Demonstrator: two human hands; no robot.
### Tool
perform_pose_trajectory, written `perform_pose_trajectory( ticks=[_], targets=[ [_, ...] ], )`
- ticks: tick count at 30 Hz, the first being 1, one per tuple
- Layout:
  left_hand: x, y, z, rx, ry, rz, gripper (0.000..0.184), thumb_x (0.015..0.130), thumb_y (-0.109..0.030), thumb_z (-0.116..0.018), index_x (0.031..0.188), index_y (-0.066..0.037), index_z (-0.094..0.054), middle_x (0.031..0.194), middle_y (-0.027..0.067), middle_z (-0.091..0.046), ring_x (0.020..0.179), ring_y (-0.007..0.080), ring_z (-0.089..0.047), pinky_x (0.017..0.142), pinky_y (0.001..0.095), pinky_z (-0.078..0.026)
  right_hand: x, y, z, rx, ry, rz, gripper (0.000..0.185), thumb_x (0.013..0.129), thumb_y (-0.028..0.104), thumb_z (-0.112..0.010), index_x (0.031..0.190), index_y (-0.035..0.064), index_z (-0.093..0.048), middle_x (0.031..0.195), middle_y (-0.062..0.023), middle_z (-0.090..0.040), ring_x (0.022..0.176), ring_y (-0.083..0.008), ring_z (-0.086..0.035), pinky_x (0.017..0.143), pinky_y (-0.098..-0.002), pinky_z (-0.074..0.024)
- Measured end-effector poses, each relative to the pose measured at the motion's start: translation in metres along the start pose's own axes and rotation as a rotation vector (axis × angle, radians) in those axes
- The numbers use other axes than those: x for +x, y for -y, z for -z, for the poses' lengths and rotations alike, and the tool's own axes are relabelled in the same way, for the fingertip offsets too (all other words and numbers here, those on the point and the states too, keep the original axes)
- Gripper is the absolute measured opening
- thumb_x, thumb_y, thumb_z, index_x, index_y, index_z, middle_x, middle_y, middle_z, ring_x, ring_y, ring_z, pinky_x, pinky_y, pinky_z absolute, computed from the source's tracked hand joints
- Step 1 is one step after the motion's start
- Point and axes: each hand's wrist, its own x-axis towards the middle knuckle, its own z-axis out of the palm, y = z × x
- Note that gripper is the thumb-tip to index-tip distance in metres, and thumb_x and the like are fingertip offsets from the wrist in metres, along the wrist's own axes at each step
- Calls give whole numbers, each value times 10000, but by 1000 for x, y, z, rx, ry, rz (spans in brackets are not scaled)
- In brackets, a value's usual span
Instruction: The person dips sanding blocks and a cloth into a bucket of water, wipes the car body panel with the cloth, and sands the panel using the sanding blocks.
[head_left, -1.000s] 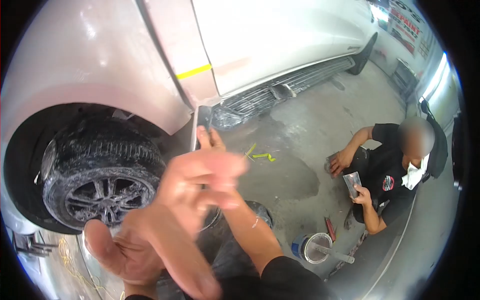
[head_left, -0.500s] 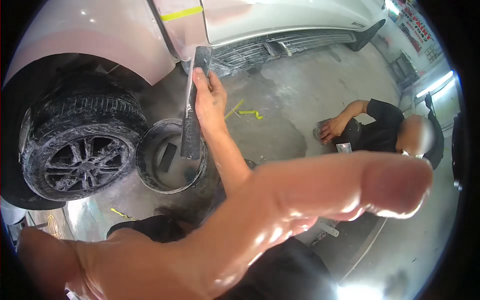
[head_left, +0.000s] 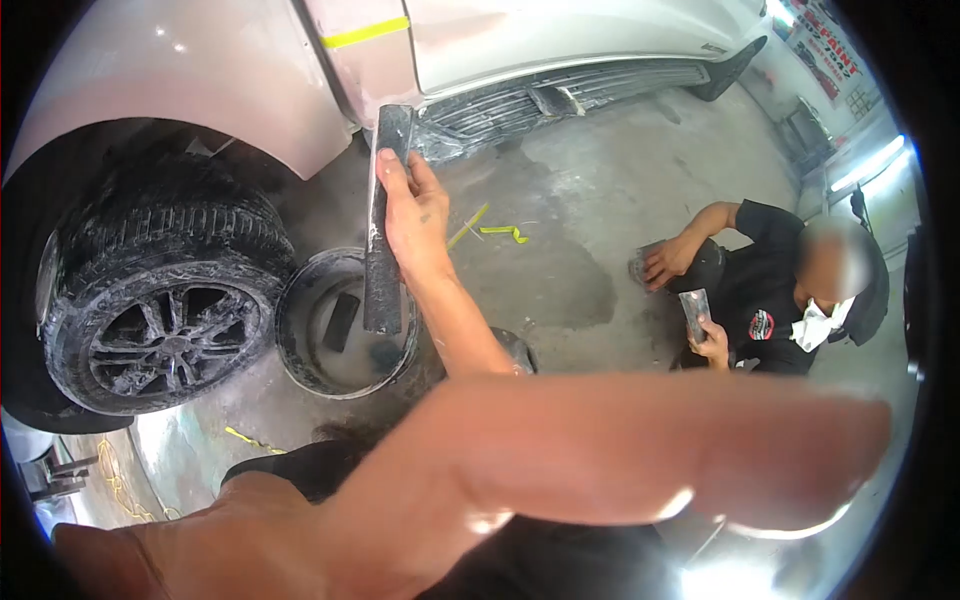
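Observation:
My right hand (head_left: 415, 215) is wrapped around a long dark sanding block (head_left: 383, 285), thumb on its near face. The block stands nearly upright in view, in front of the dusty bucket (head_left: 292, 352) and just below the car's sill. Very close to the camera, my left hand (head_left: 480, 465) spans the lower part of the view, blurred. Its thumb points left and a finger stretches right, wide apart, with nothing seen between them. A small black block (head_left: 341, 322) lies inside the bucket.
Left is a dusty wheel (head_left: 165, 345) under the pinkish-white car body (head_left: 200, 65), with yellow tape (head_left: 366, 32) above. Yellow tape scraps (head_left: 505, 233) lie on the wet floor. At right crouches a co-worker (head_left: 765, 270), one hand on a dark block, the other holding a grey block (head_left: 694, 314).
My left hand has dropped lower in view, uncovering more of the co-worker and the grey block. The long sanding block appears slightly lower and further left, still in my right hand.

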Motion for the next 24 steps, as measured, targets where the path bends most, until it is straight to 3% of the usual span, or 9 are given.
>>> perform_pose_trajectory(
  ticks=[9, 20, 24],
  targets=[
    [14, 22, -12, -33, 184, -11, 427, 1097, -334, -512, 1357, 1, -559, 1503, 411, -456, 1499, 520, -360, 1260, 667, -213, 0, -7, -10, -22, 33, 16, 444, 1028, 338, -716, 1325, 13, -662, 946, 25, -658, 791, -40, -529, 656, -235, -412],
    [21, 73, -39, -63, 337, 3, 457, 1102, -368, -483, 1389, -18, -546, 1524, 389, -439, 1510, 509, -341, 1256, 669, -215, -9, -16, -1, 26, 48, 72, 476, 1024, 329, -722, 1360, 1, -646, 932, 29, -653, 762, -37, -523, 626, -237, -403],
    [36, 60, -38, -93, 334, -1, 469, 1104, -380, -472, 1401, -24, -542, 1532, 381, -434, 1514, 504, -334, 1254, 670, -215, 1, -7, -6, -13, 34, 18, 489, 1026, 321, -720, 1377, -8, -634, 916, 32, -647, 741, -36, -518, 616, -239, -396]
  ],
)
